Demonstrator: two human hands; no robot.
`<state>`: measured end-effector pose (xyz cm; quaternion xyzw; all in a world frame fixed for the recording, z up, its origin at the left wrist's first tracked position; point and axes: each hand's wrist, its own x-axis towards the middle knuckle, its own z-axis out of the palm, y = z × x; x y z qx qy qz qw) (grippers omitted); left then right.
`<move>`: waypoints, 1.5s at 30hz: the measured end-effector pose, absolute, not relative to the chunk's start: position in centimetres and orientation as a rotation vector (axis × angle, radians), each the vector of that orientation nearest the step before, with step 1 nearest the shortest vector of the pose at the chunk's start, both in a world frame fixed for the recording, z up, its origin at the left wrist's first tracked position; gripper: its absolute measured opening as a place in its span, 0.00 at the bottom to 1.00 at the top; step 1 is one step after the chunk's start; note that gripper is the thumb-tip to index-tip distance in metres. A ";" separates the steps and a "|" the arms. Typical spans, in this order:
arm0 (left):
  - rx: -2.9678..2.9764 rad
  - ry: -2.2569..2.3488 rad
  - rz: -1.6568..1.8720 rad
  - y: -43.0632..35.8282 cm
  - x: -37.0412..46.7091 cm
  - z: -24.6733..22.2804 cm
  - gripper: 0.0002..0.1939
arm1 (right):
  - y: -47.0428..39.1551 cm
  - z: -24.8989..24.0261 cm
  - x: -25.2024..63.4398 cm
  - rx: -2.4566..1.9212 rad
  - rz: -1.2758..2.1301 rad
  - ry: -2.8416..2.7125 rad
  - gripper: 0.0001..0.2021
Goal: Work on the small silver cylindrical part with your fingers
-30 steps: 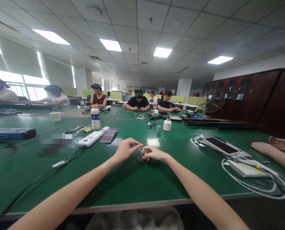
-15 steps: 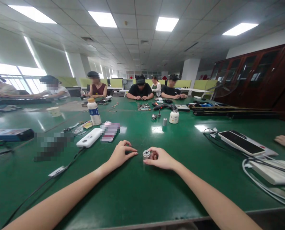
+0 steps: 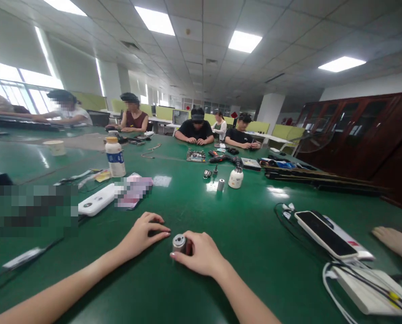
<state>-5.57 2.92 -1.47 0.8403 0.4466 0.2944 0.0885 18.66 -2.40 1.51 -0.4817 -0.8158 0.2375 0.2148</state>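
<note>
Our right hand (image 3: 205, 255) grips the metal cylinder (image 3: 178, 244); our left hand (image 3: 139, 236) is narrow, contents unclear. Uneven pressure could topple the cylinder.

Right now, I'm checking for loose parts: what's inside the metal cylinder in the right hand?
The metal cylinder in the right hand shows a dark central spot on its top face; the casing hides the inside.

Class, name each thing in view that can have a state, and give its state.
Metal cylinder, upright, in the right hand
Left hand, off the metal cylinder; grip unclear
Small cylinder, upright
Blue-labelled bottle, upright, capped
White jar, upright
Cup, upright
Phone, flat, screen dark
Ceiling lights, lit
</note>
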 end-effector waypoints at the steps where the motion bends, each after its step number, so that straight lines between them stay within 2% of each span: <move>1: 2.506 1.329 0.897 3.0 -5.6 -1.5 0.12 | -2.4 1.3 18.4 -1.343 0.603 -2.281 0.18; 6: 2.443 1.386 0.918 2.5 -6.0 -1.1 0.11 | -2.4 0.5 17.0 -1.473 0.505 -2.248 0.17; 15: 2.331 1.349 1.161 1.9 -5.2 -0.7 0.09 | -1.5 -0.1 17.5 -1.439 0.476 -2.305 0.12; 24: 2.209 1.199 1.032 0.8 -2.9 1.6 0.18 | -2.1 0.6 17.5 -1.398 0.497 -2.193 0.18; 30: 2.139 0.990 1.017 -0.7 -0.6 3.3 0.17 | -2.0 0.2 17.7 -1.371 0.477 -2.192 0.19; 36: 2.078 0.980 1.035 -0.9 -0.5 3.0 0.16 | -1.7 -0.1 17.8 -1.332 0.450 -2.215 0.18; 45: 2.118 0.950 0.954 0.0 -0.5 4.0 0.17 | -1.5 -0.2 18.0 -1.295 0.422 -2.236 0.21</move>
